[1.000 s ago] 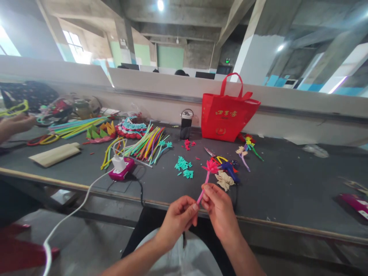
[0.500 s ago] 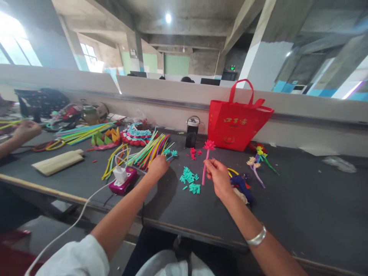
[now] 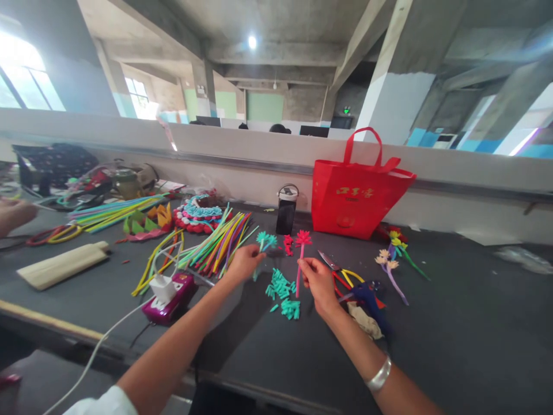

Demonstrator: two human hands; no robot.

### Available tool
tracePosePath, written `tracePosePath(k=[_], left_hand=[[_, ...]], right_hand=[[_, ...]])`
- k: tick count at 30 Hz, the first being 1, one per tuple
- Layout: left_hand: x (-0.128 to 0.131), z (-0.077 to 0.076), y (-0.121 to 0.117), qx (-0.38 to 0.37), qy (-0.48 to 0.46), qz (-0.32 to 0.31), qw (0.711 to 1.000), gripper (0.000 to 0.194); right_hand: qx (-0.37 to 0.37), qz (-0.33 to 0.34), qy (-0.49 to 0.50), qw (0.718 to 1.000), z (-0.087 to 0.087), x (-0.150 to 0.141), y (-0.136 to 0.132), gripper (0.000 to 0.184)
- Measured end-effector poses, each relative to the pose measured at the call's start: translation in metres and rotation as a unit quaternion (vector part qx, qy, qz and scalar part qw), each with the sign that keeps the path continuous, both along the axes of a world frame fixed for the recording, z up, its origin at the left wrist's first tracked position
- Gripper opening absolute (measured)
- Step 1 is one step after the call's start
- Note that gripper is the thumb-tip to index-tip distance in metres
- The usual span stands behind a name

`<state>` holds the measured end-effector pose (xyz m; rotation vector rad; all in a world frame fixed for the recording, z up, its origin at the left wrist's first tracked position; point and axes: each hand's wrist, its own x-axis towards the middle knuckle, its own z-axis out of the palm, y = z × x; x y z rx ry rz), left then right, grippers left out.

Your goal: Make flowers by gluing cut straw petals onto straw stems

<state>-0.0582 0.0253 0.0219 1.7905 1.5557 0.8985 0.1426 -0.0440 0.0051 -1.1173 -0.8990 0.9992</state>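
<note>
Between the fingers of my right hand (image 3: 320, 283) is the stem of a pink flower (image 3: 303, 237), held upright above the table. My left hand (image 3: 245, 262) is closed on teal flowers (image 3: 266, 240) with pale stems, lifted beside the bundle of coloured sticks (image 3: 218, 245). A pile of short teal pieces (image 3: 280, 283) lies between my hands, with a few small red pieces (image 3: 288, 244) behind it. Pliers with red and yellow handles (image 3: 341, 271) lie right of my right hand, next to a dark blue tool (image 3: 370, 302) and a crumpled beige piece (image 3: 365, 320).
A red bag (image 3: 360, 199) and a dark bottle (image 3: 286, 210) stand at the back. Finished-looking flowers (image 3: 391, 262) lie to the right. A purple power strip (image 3: 168, 300) with a white cable sits left. Another person's hand (image 3: 16, 216) shows at the far left.
My left hand let go of the pink flower's stem, reached left and picked up the teal flowers, bringing them rightward. The pink flower stays in my right hand, which moved forward over the table.
</note>
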Motion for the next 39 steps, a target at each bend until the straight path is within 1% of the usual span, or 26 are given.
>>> tracePosePath(k=[3, 5, 7, 11, 13, 15, 17, 18, 21, 26, 28, 33, 37, 39], left_hand=[[0.03, 0.001, -0.01, -0.023, -0.14, -0.043, 0.989, 0.034], [0.048, 0.001, -0.017, -0.04, -0.219, -0.073, 0.972, 0.04], [0.063, 0.0, -0.022, -0.065, -0.278, -0.101, 0.953, 0.045], [0.078, -0.006, -0.025, -0.104, -0.357, -0.137, 0.918, 0.046], [0.081, -0.008, -0.026, -0.15, -0.419, -0.157, 0.882, 0.043], [0.083, -0.01, -0.03, -0.17, -0.448, -0.16, 0.863, 0.042], [0.085, -0.012, -0.035, -0.185, -0.455, -0.165, 0.855, 0.04], [0.086, -0.012, -0.038, -0.19, -0.451, -0.177, 0.854, 0.04], [0.09, -0.016, -0.047, -0.183, -0.442, -0.193, 0.857, 0.037], [0.093, -0.02, -0.054, -0.2, -0.444, -0.178, 0.855, 0.036], [0.093, -0.019, -0.055, -0.209, -0.446, -0.176, 0.852, 0.037], [0.091, -0.016, -0.059, -0.213, -0.463, -0.183, 0.841, 0.037], [0.092, -0.018, -0.059, -0.191, -0.472, -0.169, 0.844, 0.038], [0.092, -0.02, -0.058, -0.178, -0.474, -0.173, 0.845, 0.037]], right_hand=[[0.01, -0.01, 0.008, 1.0, -0.005, 0.005, 0.007, 0.039], [0.019, -0.02, 0.013, 1.0, -0.008, 0.009, 0.01, 0.039], [0.029, -0.032, 0.018, 0.999, -0.01, 0.013, 0.012, 0.038], [0.041, -0.052, 0.014, 0.998, -0.013, 0.02, 0.013, 0.034], [0.044, -0.056, 0.002, 0.997, -0.013, 0.021, 0.012, 0.031], [0.047, -0.056, -0.015, 0.997, -0.013, 0.02, 0.01, 0.029], [0.049, -0.053, -0.031, 0.997, -0.013, 0.017, 0.008, 0.026], [0.05, -0.051, -0.035, 0.997, -0.013, 0.015, 0.006, 0.025], [0.055, -0.052, -0.062, 0.995, -0.013, 0.01, 0.002, 0.021], [0.117, -0.086, -0.173, 0.974, -0.016, 0.01, 0.0, 0.019], [0.12, -0.091, -0.199, 0.969, -0.016, 0.01, -0.001, 0.02], [0.118, -0.1, -0.223, 0.963, -0.012, 0.01, -0.003, 0.019], [0.137, -0.1, -0.227, 0.959, -0.011, 0.011, -0.004, 0.016], [0.14, -0.093, -0.225, 0.96, -0.011, 0.011, -0.004, 0.016]])
